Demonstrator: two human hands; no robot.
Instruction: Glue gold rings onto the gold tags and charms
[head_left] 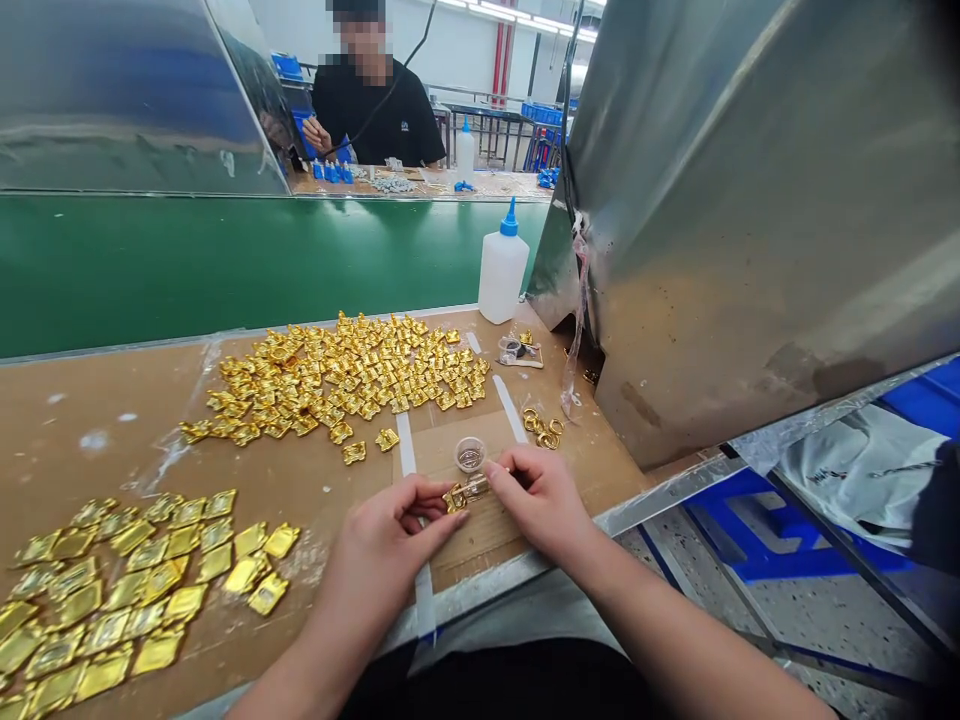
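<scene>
My left hand point(397, 525) pinches a small gold metal piece point(454, 498) between thumb and fingertips, above the cardboard near the table's front edge. Beside it, my right hand point(536, 495) is closed on a thin, clear, stick-like piece point(476, 486) whose tip meets or nearly meets the gold piece; its kind is unclear. Just beyond the fingertips stands a small round clear cup point(470, 455) with something shiny inside. Several gold rings point(543, 428) lie to the right of the cup. A broad heap of small gold pieces point(352, 370) spreads behind my left hand.
Flat gold pieces point(150, 580) lie at the lower left. A white bottle with a blue nozzle point(503, 270) stands by the green belt point(225, 265). Sheet metal point(750, 220) walls the right side. Across the belt sits a person in black point(390, 115).
</scene>
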